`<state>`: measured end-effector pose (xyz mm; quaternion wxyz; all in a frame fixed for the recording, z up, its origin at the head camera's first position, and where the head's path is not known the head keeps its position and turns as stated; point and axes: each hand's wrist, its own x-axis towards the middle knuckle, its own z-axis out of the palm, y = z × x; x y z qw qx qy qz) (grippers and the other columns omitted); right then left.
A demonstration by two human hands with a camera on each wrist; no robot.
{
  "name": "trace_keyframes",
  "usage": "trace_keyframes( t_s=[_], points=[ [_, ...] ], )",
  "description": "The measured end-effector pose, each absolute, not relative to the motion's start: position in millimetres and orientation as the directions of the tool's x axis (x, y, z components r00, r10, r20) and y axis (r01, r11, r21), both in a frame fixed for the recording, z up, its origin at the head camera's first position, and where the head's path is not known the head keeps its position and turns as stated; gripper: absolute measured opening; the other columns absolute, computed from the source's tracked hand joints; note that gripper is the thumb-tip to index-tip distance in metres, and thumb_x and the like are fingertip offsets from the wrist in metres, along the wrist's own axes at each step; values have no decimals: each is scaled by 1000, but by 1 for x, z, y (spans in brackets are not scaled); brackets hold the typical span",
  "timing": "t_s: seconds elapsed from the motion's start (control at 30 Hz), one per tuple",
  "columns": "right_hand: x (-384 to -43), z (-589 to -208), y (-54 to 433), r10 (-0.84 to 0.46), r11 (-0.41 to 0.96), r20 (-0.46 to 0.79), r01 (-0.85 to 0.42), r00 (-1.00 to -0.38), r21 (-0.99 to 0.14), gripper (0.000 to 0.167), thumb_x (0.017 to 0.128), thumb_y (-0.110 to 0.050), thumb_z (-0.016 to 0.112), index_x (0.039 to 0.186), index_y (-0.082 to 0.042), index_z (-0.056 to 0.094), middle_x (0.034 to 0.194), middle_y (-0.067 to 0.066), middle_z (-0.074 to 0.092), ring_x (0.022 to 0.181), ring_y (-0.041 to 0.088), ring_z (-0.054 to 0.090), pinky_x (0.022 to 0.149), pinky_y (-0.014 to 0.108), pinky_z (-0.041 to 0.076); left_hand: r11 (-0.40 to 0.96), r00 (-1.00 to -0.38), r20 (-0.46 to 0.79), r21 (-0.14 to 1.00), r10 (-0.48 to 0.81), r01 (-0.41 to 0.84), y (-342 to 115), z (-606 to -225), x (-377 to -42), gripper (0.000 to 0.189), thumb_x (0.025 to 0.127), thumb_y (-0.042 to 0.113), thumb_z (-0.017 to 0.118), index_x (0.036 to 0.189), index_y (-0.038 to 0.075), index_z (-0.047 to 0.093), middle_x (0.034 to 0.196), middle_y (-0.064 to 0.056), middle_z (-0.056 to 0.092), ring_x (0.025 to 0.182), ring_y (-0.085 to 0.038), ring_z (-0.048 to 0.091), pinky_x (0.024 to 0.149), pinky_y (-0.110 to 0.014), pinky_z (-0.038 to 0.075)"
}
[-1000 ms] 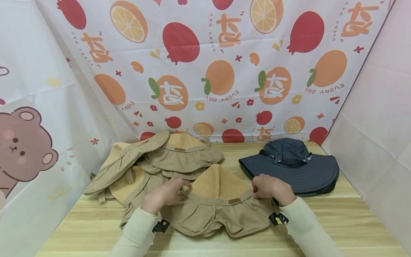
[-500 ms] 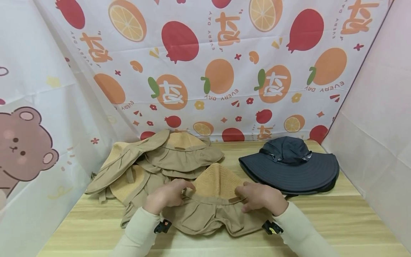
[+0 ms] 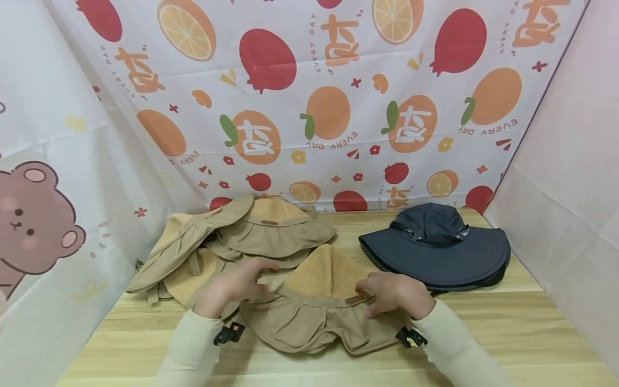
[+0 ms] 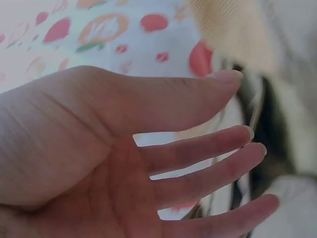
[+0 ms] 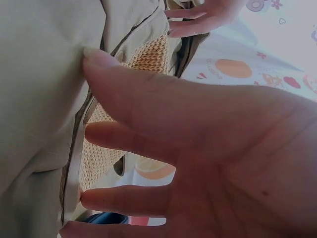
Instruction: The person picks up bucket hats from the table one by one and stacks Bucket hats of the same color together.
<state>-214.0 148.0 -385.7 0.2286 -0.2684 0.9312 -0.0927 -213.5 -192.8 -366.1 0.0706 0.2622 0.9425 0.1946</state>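
A sun hat (image 3: 325, 282) with a woven straw crown and a wide beige cloth brim lies in the middle of the table. My left hand (image 3: 238, 286) is just left of it, its fingers held apart; the left wrist view shows the extended fingers (image 4: 208, 148) and nothing between them and the thumb. At the hat's right side is my right hand (image 3: 397, 294), with the thumb near the brim and the fingertips at the crown's lower edge. In the right wrist view its fingers (image 5: 133, 144) are nearly straight, against the straw (image 5: 96, 163).
On the left lies a pile of similar beige hats (image 3: 275, 236), some overlapping, next to the left hand. At the back right sit dark blue wide-brimmed hats (image 3: 440, 255), apparently stacked. A fruit-print cloth (image 3: 329, 113) hangs behind the wooden table (image 3: 522, 338).
The right hand has shifted left along the hat's band, from its right end to beside the small brown tag. The left hand has come off the hat and moved left.
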Motion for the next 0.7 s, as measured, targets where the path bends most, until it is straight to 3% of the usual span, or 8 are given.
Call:
trace_keyframes(
  t_s=[0.23,0.4,0.57,0.7],
  points=[
    [-212,-377,157,-548,828,-364,-426,-753,-365,54,92,-29,79,140,-12,62,144,12,60,137,34,54,113,53,45,817,-912,79,419,402,396,-247,-338,-211,45,91,6,74,133,-5,63,120,-26,70,106,-42,69,88,-53,58],
    [-211,-363,165,-609,780,-302,-486,-733,-395,55,96,-29,74,144,-8,58,150,15,56,142,38,51,116,56,41,860,-970,90,449,227,243,-297,-329,-217,43,96,11,69,134,-9,60,114,-30,71,101,-42,71,81,-50,59],
    [-207,-353,172,-621,766,-285,-486,-730,-422,55,97,-29,72,146,-8,57,154,16,53,145,40,47,117,59,38,883,-991,33,451,131,132,-350,-317,-234,49,101,14,63,137,-17,50,117,-42,64,104,-53,66,82,-54,58],
    [-207,-350,174,-641,751,-272,-512,-718,-418,55,98,-29,71,146,-8,57,153,16,53,144,40,48,116,58,40,904,-994,-92,428,54,9,-388,-310,-241,60,105,21,57,141,-23,37,130,-51,50,114,-65,56,84,-62,55]
  ],
)
